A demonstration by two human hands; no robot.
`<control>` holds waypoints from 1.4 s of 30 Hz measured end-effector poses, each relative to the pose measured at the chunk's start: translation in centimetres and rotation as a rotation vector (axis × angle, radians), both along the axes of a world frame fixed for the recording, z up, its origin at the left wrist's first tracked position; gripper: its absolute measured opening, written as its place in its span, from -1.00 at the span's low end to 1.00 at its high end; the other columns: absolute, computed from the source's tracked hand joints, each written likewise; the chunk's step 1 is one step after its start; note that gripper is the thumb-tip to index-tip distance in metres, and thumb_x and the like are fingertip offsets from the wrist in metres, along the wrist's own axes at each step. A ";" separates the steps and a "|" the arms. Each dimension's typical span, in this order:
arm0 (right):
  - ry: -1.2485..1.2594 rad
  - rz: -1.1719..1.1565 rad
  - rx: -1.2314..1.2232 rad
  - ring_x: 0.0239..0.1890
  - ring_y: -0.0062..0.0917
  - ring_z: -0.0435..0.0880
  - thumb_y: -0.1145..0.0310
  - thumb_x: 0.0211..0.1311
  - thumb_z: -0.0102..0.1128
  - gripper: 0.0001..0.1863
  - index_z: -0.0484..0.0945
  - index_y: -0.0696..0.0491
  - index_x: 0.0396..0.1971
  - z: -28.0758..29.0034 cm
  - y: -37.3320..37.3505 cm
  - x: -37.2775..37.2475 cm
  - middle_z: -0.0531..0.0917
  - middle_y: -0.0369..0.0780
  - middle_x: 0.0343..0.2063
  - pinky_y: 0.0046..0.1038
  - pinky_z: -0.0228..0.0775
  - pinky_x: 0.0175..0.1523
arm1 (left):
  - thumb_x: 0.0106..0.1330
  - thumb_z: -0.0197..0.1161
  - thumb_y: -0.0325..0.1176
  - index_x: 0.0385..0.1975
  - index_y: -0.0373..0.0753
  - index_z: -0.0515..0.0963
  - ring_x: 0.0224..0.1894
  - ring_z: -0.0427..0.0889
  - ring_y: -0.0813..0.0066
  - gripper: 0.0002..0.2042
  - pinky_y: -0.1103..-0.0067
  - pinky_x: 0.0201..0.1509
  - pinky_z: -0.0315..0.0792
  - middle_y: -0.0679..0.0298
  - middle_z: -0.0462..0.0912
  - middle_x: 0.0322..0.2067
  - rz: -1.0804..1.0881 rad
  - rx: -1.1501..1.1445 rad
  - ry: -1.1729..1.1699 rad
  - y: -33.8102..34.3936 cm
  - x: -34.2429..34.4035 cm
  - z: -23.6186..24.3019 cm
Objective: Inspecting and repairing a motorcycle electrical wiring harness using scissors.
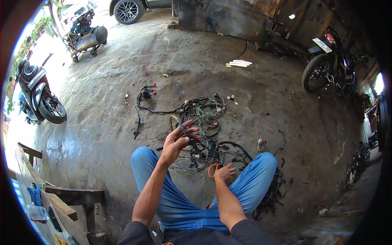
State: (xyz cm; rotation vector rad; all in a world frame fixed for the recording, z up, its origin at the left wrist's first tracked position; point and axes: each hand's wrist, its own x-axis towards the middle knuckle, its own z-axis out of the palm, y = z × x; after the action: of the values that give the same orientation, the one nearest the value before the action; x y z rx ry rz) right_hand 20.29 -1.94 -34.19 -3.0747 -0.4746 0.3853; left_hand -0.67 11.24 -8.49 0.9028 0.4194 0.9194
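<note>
My left hand [176,143] is raised over the wires, its fingers curled around a few strands of a wiring harness [200,107]. The harness lies on the ground between and beyond my knees, a tangle of black, green and grey wires with small connectors. Low between my knees, my right hand [225,173] is closed on an orange-handled tool [211,170]. A loop of its handle sticks out on the left; its working end is hidden among the wires. Just ahead of that hand, a dark clump of wires [209,153] spreads across the floor.
More black wire scraps [274,190] lie beside my right knee. A wooden bench [57,200] stands at the lower left. Farther off are a scooter [38,96], an air compressor [87,38], a parked car's wheel [128,11] and a motorcycle [326,67].
</note>
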 end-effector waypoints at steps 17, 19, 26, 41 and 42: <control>0.239 0.060 0.154 0.26 -0.05 0.43 -0.11 0.11 0.42 0.00 0.10 -0.02 0.44 1.4 0.1 -1.1 0.39 0.04 0.21 0.02 0.31 0.28 | 0.34 0.04 -0.44 0.38 -0.44 0.26 0.01 0.70 0.29 -0.43 0.40 0.26 0.46 0.12 0.70 -0.11 -0.027 0.103 0.117 -0.7 -0.5 -0.8; 0.242 0.091 0.113 0.28 -0.04 0.41 -0.10 0.06 0.46 0.04 0.09 -0.03 0.45 1.7 0.0 -1.5 0.36 0.04 0.23 0.02 0.31 0.28 | 0.38 0.02 -0.42 0.37 -0.46 0.26 -0.01 0.70 0.30 -0.45 0.40 0.26 0.46 0.13 0.70 -0.13 -0.048 0.065 0.050 -0.8 -0.4 -0.7; 0.276 0.071 0.055 0.17 -0.05 0.48 0.18 0.00 0.54 -0.05 0.13 -0.03 0.36 1.7 0.3 -2.1 0.38 0.04 0.12 -0.07 0.38 0.21 | 0.57 -0.09 -0.33 0.24 -0.48 0.41 -0.42 0.55 0.55 -0.60 0.45 0.02 0.54 0.41 0.40 -0.57 0.101 0.072 0.119 -1.1 -0.2 -0.7; 1.654 -0.828 0.940 -0.44 -0.47 0.41 -0.22 0.22 0.33 -0.40 0.42 -0.05 -0.02 15.5 -6.6 -6.5 0.43 -0.24 -0.41 -0.36 0.25 -0.33 | 0.36 -0.26 -0.34 0.40 -0.48 0.21 -0.60 0.10 0.62 -0.40 0.59 -0.45 0.19 0.47 0.09 -0.62 -0.027 -0.164 -0.025 -0.9 0.1 -1.7; 1.842 -0.747 0.986 -0.44 -0.49 0.41 -0.21 0.31 0.25 -0.44 0.41 -0.03 -0.01 16.8 -7.7 -6.6 0.43 -0.26 -0.43 -0.36 0.26 -0.34 | 0.36 -0.26 -0.34 0.40 -0.48 0.21 -0.60 0.10 0.62 -0.40 0.59 -0.45 0.19 0.47 0.09 -0.62 -0.038 -0.166 -0.022 -0.9 0.4 -1.4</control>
State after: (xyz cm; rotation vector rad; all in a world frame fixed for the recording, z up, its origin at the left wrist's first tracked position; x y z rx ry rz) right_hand 13.70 -9.59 -17.43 -0.9256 0.4316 1.7168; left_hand -0.31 10.30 -9.91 0.7464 0.4517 0.8463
